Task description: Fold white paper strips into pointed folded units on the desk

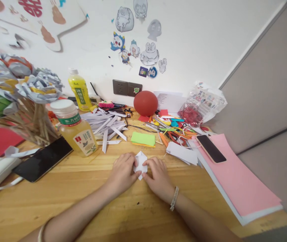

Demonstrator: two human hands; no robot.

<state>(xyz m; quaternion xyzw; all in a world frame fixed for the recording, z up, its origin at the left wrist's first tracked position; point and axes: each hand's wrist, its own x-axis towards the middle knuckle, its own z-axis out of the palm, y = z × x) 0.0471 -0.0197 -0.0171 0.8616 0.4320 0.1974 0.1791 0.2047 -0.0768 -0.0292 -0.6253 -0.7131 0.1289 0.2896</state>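
Observation:
Between my hands, on the wooden table, is a small piece of white paper [140, 162] with folded edges and pointed ends at top and bottom. My left hand [124, 170] pinches its left side with thumb and fingers. On the opposite edge my right hand [158, 175] grips the paper the same way, thumb near the lower point. Just beyond the paper lies a stack of green paper slips [143, 138], with orange showing beneath. A pile of white paper slips [182, 153] sits to the right of my right hand.
A juice bottle [76, 131], a black phone [44, 159] and a container of paper flowers on sticks [36, 121] stand left. Folded white strips [105, 124] and a red balloon [145, 103] are behind. Pink sheets [241, 181] carrying another phone [211, 148] lie right.

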